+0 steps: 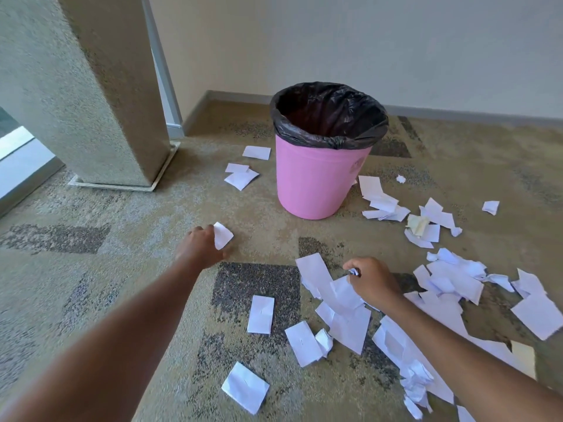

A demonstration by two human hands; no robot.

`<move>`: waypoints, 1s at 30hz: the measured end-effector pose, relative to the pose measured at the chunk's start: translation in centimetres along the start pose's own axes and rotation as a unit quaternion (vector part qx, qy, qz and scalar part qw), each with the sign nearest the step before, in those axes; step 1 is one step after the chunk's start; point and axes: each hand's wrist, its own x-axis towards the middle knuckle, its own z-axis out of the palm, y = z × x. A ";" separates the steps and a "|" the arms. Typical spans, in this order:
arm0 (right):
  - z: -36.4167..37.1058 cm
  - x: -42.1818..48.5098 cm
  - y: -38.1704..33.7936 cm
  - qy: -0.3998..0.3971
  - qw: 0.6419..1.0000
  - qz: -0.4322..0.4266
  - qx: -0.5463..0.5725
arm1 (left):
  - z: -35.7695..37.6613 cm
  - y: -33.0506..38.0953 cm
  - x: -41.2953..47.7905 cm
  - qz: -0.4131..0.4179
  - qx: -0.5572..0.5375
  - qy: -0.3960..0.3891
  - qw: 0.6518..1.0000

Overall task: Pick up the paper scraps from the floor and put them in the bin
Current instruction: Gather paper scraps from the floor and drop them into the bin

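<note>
A pink bin (316,181) lined with a black bag stands upright on the carpet, its mouth open. My left hand (199,245) grips a white paper scrap (223,236) low over the floor, left of the bin's base. My right hand (373,280) holds a small crumpled wad (353,272) in curled fingers, over a long torn sheet (320,278). Several white scraps lie scattered around: flat pieces (260,313) between my arms, a heap (454,275) to the right, and folded pieces (240,176) left of the bin.
A textured pillar (100,95) with a metal base plate stands at the left. A cream wall with a grey skirting board (457,112) runs behind the bin. More scraps (384,202) lie at the bin's right side. A glass panel edge shows at far left.
</note>
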 end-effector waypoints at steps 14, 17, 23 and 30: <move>-2.2 -0.4 -0.7 -0.091 0.993 -0.069 -0.008 | -0.9 0.9 -0.5 0.042 0.004 0.069 0.997; -2.1 -1.3 -0.9 -0.173 0.977 -0.080 -0.090 | -1.3 2.3 -1.2 0.044 -0.002 0.074 0.996; -1.5 -2.5 -1.1 -0.166 0.971 -0.103 -0.138 | -1.6 8.1 -2.5 0.104 -0.146 -0.002 0.984; -0.9 -2.9 0.0 -0.103 0.971 -0.145 -0.158 | 1.1 14.6 -4.4 0.140 -0.163 -0.151 0.965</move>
